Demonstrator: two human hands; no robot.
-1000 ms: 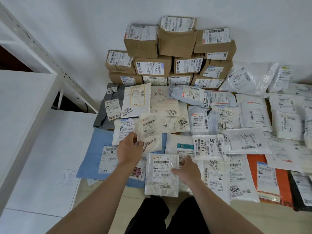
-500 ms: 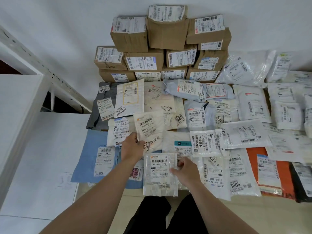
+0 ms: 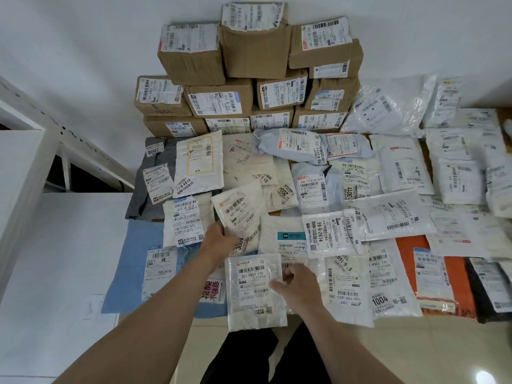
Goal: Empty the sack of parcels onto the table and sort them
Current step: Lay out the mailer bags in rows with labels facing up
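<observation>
Raised a little since before, the white pouch (image 3: 240, 214) is pinched by the left hand (image 3: 219, 242), the right hand (image 3: 297, 285) pinching the clear pouch (image 3: 253, 292), likely to pair matching labels.

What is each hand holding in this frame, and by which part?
The left hand grips the white mailer by its lower left edge; the right hand pinches the clear-wrapped parcel at its right edge.

507-P802 T70 marks clear parcel (image 3: 256, 289), 2008 grey bag (image 3: 138, 206).
</observation>
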